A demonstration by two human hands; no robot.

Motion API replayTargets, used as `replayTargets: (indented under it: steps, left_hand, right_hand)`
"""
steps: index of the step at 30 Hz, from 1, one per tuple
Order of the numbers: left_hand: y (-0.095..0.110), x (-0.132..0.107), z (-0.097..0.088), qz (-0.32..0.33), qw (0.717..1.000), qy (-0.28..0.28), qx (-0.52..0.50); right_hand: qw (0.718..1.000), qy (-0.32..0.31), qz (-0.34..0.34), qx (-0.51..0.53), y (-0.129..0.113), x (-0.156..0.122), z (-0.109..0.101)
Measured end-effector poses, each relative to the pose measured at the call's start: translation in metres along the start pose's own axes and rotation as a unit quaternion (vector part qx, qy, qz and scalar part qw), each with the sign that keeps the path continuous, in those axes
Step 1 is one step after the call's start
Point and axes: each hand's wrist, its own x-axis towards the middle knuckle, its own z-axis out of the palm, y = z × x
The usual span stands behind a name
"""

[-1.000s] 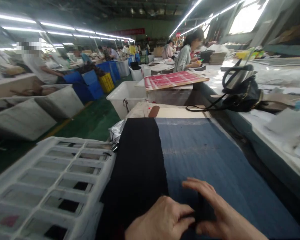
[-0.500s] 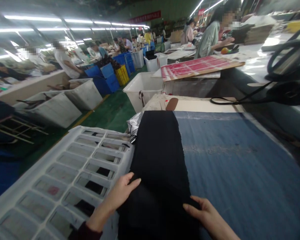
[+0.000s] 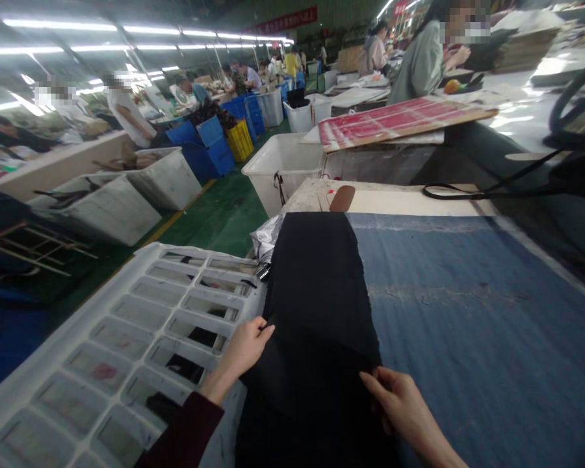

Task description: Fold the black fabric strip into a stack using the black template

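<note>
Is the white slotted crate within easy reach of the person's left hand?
Probably yes: the left hand holds the black cloth's edge, right beside the crate, nothing between them.

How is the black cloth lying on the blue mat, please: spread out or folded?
Spread out: the black cloth lies as one long strip on the blue mat, left hand and right hand at its edges.
</note>
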Motion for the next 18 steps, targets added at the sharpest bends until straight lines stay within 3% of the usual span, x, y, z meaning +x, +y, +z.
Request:
replayTargets:
  steps: [18]
  left_hand:
    - [-0.011,0.016,0.007,-0.036,0.999,0.015,0.028]
  right_hand:
    - [0.998,0.014,0.050,-0.034,0.006,0.016,0.001]
